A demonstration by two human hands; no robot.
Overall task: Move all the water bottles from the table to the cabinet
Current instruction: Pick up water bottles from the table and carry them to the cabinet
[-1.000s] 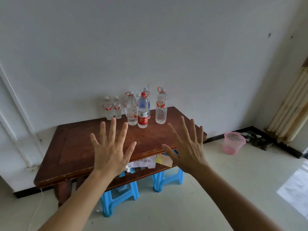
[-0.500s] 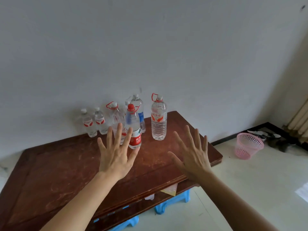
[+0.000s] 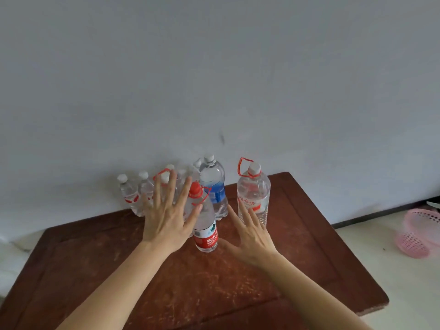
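small bottles (image 3: 129, 198), red bands, at back of table (image 3: 214, 294) by wall (image 3: 214, 67) | left hand (image 3: 166, 217) spread wide, holding nothing, before them | red-capped bottle (image 3: 205, 226), red label, writing blurred, between hands | blue-label bottle (image 3: 214, 186) behind | right hand (image 3: 252, 234) spread, empty | tall bottle (image 3: 253, 196), red loop handle, upright on table

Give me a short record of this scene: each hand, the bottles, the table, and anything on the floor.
left hand: open, fingers spread, in front of the bottle cluster, holding nothing
right hand: open, fingers spread, holding nothing
bottles: red-label bottle nearest; blue-label bottle behind it; handled bottle at right; small bottles at left; all upright, some hidden by the left hand
table: dark wood, against the wall
floor: pink basket
cabinet: not in view
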